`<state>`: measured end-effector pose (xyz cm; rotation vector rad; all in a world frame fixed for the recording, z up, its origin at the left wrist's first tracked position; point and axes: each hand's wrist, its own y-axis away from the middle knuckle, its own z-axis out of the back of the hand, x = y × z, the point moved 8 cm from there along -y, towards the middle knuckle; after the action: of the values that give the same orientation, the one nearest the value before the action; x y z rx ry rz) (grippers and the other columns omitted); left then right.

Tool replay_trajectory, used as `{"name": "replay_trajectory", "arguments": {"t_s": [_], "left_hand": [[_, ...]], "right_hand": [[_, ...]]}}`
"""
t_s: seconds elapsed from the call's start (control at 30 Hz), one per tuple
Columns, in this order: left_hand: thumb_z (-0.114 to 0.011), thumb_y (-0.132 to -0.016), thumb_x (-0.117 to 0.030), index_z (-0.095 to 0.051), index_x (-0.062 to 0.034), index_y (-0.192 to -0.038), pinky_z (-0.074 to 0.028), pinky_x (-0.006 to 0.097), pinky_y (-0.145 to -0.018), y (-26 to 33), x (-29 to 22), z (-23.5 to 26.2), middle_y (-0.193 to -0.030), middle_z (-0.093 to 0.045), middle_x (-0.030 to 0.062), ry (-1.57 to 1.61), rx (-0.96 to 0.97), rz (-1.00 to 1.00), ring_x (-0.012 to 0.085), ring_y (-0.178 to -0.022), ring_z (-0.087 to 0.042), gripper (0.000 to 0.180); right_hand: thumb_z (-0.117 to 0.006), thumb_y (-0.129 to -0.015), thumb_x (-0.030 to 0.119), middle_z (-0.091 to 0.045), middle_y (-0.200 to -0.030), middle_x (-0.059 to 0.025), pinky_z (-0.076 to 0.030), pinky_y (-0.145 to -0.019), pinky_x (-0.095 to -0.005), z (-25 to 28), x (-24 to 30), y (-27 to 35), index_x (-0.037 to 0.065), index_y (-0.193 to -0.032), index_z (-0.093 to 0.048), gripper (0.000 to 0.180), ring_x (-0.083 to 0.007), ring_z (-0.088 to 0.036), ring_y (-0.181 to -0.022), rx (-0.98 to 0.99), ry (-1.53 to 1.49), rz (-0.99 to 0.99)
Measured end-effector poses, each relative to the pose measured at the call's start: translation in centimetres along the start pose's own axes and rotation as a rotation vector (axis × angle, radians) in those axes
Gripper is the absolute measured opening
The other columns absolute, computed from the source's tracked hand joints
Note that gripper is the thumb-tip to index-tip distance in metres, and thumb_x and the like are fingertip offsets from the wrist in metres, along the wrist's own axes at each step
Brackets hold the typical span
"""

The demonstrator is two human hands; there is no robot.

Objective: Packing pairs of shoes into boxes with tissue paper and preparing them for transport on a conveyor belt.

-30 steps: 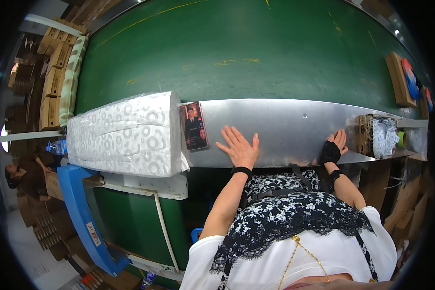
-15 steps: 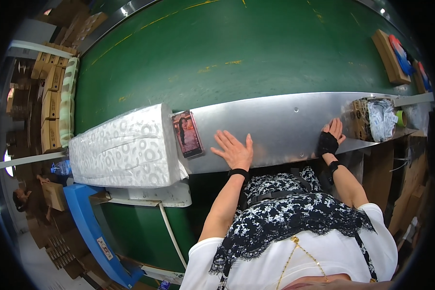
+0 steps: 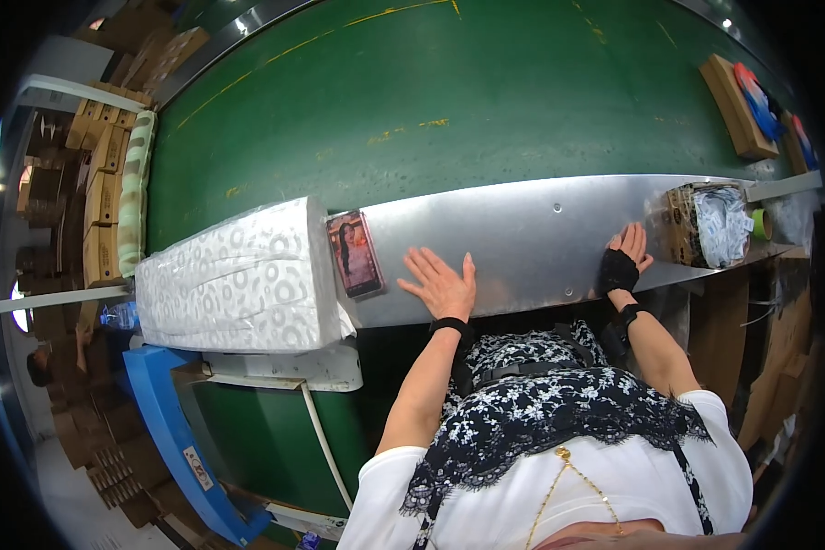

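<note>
My left hand [image 3: 442, 284] lies palm down on a bare metal ledge [image 3: 513, 238], its fingers spread and nothing in them. A black band circles that wrist. Just left of it, a phone [image 3: 355, 254] with a lit screen lies face up beside a large white patterned pack [image 3: 234, 280] wrapped in clear plastic. Farther right, my right hand [image 3: 625, 260] rests on the same ledge with fingers stretched out, empty, in a black fingerless wrap. Close to its right stands an open carton [image 3: 681, 226] stuffed with white crumpled plastic packets [image 3: 722, 225].
Beyond the ledge runs a wide green conveyor belt [image 3: 339, 110]. A cardboard box [image 3: 736, 110] with a red and blue item sits at its far right. A green tape roll [image 3: 760, 225] is beside the carton. At left are a blue frame [image 3: 179, 449] and stacked cartons [image 3: 104, 220].
Both my hands stay where they were on the ledge. The belt's yellow marks and the view have shifted slightly. At far left, the box another person was holding no longer shows.
</note>
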<state>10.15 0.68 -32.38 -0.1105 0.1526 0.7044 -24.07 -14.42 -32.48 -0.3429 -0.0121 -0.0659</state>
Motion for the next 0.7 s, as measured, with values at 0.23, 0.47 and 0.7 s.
{"name": "replay_trajectory", "arguments": {"t_s": [0.23, 0.47, 0.7], "left_hand": [[-0.036, -0.082, -0.055, -0.024, 0.0104, -0.129, -0.004, 0.062, -0.099, 0.4, -1.3, -0.8, -0.139, -0.018, 0.0257, -0.030, 0.083, 0.001, 0.0354, -0.131, -0.010, 0.082], [-0.035, -0.083, -0.055, -0.021, 0.0122, -0.130, -0.002, 0.061, -0.099, 2.2, -1.0, 0.2, -0.140, -0.013, 0.0273, -0.024, 0.162, 0.097, 0.0369, -0.132, -0.007, 0.083], [-0.034, -0.084, -0.053, -0.018, 0.0122, -0.130, -0.001, 0.059, -0.100, 1.8, -2.5, 0.0, -0.140, -0.012, 0.0270, 0.012, 0.147, 0.062, 0.0362, -0.132, -0.005, 0.082]], "right_hand": [[-0.041, -0.086, 0.026, -0.037, -0.133, -0.0058, -0.023, -0.091, -0.0426, -0.1, -2.2, 0.6, 0.008, -0.120, -0.043, 0.039, -0.0185, -0.029, -0.125, -0.056, 0.075, -0.093], [-0.044, -0.082, 0.025, -0.037, -0.132, -0.0069, -0.020, -0.096, -0.0563, -4.1, -1.6, 1.2, 0.007, -0.118, -0.045, 0.040, -0.0201, -0.028, -0.125, 0.193, -0.124, -0.168], [-0.045, -0.082, 0.024, -0.038, -0.131, -0.0089, -0.020, -0.096, -0.0564, -2.4, -2.1, 0.7, 0.005, -0.117, -0.046, 0.040, -0.0214, -0.030, -0.124, 0.119, -0.201, -0.165]]}}
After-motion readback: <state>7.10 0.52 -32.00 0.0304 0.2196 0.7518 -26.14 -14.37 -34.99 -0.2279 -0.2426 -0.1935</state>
